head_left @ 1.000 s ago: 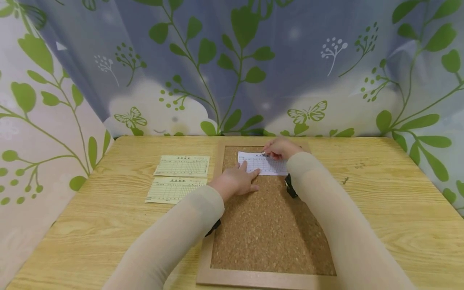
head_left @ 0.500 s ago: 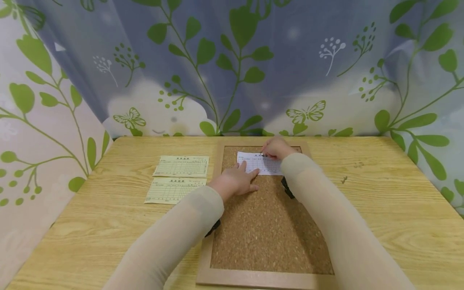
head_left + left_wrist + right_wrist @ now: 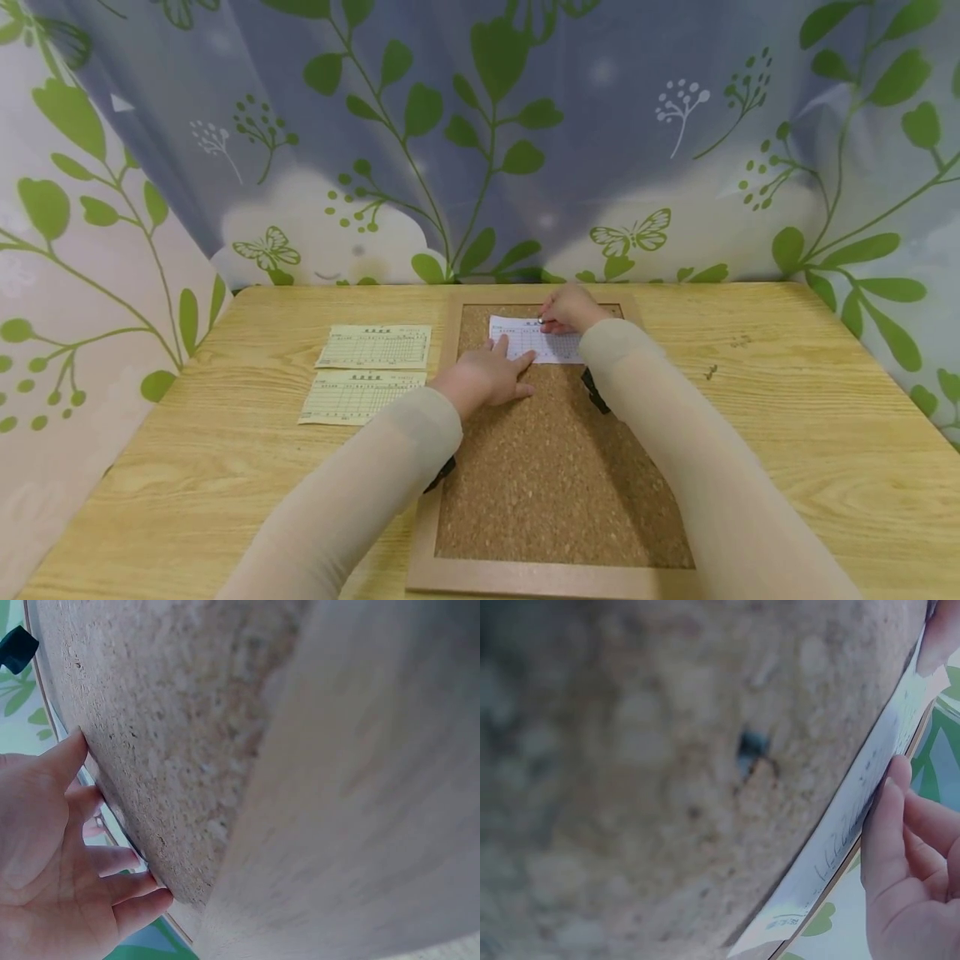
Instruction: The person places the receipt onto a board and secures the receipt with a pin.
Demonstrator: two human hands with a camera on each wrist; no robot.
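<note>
A white printed form slip (image 3: 551,346) lies on the upper part of a wood-framed corkboard (image 3: 555,475). My left hand (image 3: 486,375) rests with spread fingers on the slip's lower left and the cork below it; the left wrist view shows the same hand (image 3: 71,862) with fingertips on the cork. At the slip's top edge, my right hand (image 3: 572,308) pinches a small silver thumbtack (image 3: 541,320) against the paper. In the right wrist view, the right hand's (image 3: 911,855) thumb and finger meet at the slip (image 3: 832,840), and the tack is hidden there.
Two yellowish printed slips, an upper one (image 3: 375,347) and a lower one (image 3: 356,398), lie left of the board on the wooden table (image 3: 795,433). A patterned curtain (image 3: 480,167) hangs along the table's back edge. Black straps (image 3: 596,390) show beneath the sleeves.
My right hand has shifted slightly left and lower with the thumbtack, along the slip's top edge. The left hand holds its place on the slip.
</note>
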